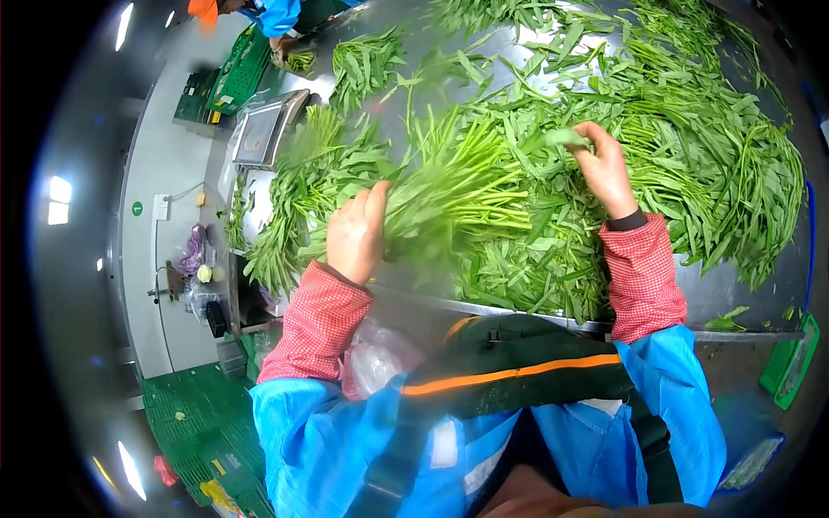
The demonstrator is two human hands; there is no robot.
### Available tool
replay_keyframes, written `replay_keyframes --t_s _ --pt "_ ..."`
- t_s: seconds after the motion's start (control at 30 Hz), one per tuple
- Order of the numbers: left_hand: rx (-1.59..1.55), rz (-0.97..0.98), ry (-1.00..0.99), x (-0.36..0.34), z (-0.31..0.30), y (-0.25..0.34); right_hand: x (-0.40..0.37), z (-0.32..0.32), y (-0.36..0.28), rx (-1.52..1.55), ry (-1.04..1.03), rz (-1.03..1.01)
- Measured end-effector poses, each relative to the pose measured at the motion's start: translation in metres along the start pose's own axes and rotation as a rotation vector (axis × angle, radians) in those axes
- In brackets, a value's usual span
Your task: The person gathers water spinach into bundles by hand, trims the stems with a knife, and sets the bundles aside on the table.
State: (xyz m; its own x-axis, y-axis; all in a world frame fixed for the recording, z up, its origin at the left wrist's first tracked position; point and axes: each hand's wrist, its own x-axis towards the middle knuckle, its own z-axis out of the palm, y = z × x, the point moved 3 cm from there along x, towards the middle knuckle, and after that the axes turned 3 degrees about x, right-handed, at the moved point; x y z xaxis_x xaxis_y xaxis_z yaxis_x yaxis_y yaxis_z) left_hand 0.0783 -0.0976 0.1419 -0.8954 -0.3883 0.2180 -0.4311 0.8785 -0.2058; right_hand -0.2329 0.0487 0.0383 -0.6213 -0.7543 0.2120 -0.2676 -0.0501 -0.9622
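Observation:
My left hand [356, 233] is closed round the leafy end of a bunch of green leafy stems [458, 186], whose cut ends fan out to the right over the metal table [414, 298]. Between the thumb and fingers of my right hand [604, 168] is a green leaf [566, 137], a little right of the bunch. Loose greens [535, 268] lie beneath and between both hands. A large pile of the same greens [691, 155] spreads to the right. Another bunch [319, 164] rests on the left, beside my left hand. Motion blurs part of the held bunch.
A scale [259, 134] stands at the table's left edge, near green crates [240, 69]. Another person's hand [278, 50] touches greens at the top left. More green crates [194, 423] are at the lower left. A green basket [790, 361] hangs at the right edge.

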Motion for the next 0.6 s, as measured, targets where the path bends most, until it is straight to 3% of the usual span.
replay_keyframes --t_s 0.03,0.07,0.1,0.17,0.23,0.3,0.33,0.37,0.43,0.5,0.57,0.6 --pt "-0.005 -0.005 0.002 0.000 0.001 0.000 -0.003 0.007 -0.006 0.089 -0.054 0.079" --pt "-0.021 0.007 0.008 0.002 0.001 0.002 -0.009 0.020 -0.024 -0.111 -0.086 0.132" --pt "-0.037 0.021 0.014 0.006 0.001 0.007 -0.012 0.034 -0.033 -0.220 -0.278 0.162" --pt "-0.055 0.043 0.005 0.011 0.000 0.016 -0.020 0.068 -0.030 -0.638 -0.403 -0.002" --pt "-0.049 0.042 -0.014 0.013 -0.004 0.021 -0.017 0.080 -0.001 0.006 -0.133 -0.058" --pt "-0.086 0.020 -0.003 0.007 -0.005 0.015 -0.007 0.039 -0.019 0.486 -0.009 0.281" --pt "-0.088 0.012 0.001 0.001 -0.002 0.009 -0.002 0.016 -0.024 0.681 0.077 0.321" --pt "-0.091 0.006 0.010 -0.002 0.000 0.005 0.002 -0.007 -0.010 0.940 -0.109 0.217" --pt "-0.060 0.001 0.022 -0.005 0.001 0.004 -0.001 -0.027 -0.027 1.118 -0.268 0.130" --pt "-0.019 0.001 -0.006 -0.005 0.001 0.006 -0.010 -0.007 -0.044 0.495 -0.117 0.173" --pt "-0.009 0.033 -0.010 0.003 0.000 0.013 -0.023 0.031 -0.065 -0.038 -0.079 -0.175" --pt "-0.004 0.050 -0.009 0.007 -0.001 0.018 -0.029 0.042 -0.083 -0.355 -0.157 -0.088"
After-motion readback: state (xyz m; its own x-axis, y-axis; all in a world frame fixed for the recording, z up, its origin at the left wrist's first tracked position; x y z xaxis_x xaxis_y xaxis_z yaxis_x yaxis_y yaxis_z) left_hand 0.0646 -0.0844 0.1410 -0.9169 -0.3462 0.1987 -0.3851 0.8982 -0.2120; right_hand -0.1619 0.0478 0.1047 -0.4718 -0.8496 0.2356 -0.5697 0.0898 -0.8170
